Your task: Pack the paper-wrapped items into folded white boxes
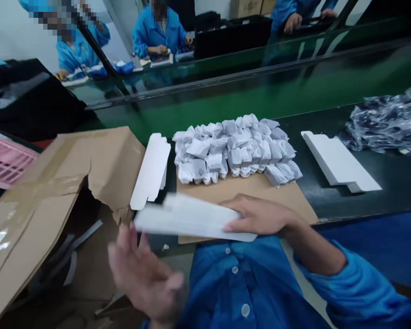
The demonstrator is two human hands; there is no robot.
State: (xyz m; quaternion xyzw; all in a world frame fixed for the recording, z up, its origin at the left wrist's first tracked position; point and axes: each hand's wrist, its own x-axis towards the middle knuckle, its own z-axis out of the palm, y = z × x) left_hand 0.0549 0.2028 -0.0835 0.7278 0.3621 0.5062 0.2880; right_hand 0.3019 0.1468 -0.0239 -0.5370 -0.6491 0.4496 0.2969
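My right hand [256, 214] grips one end of a flat, folded white carton [181, 217], thumb and fingers on either side. The carton lies nearly level in front of my chest, blurred at its left end. Close below that end is my left hand [144, 269], smeared by motion, with fingers raised and spread; it holds nothing that I can see. Behind the carton, many small packets wrapped in white paper [234, 146] are stacked in rows on a brown cardboard sheet [239, 185]. More flat white cartons [151, 171] lean by the stack's left side.
A big open cardboard box [71, 169] stands at the left, beside a pink crate [8, 160]. White cartons [342, 160] and plastic-bagged dark items [390, 119] lie at the right. Beyond runs a green conveyor belt [294, 87], with people in blue seated behind it.
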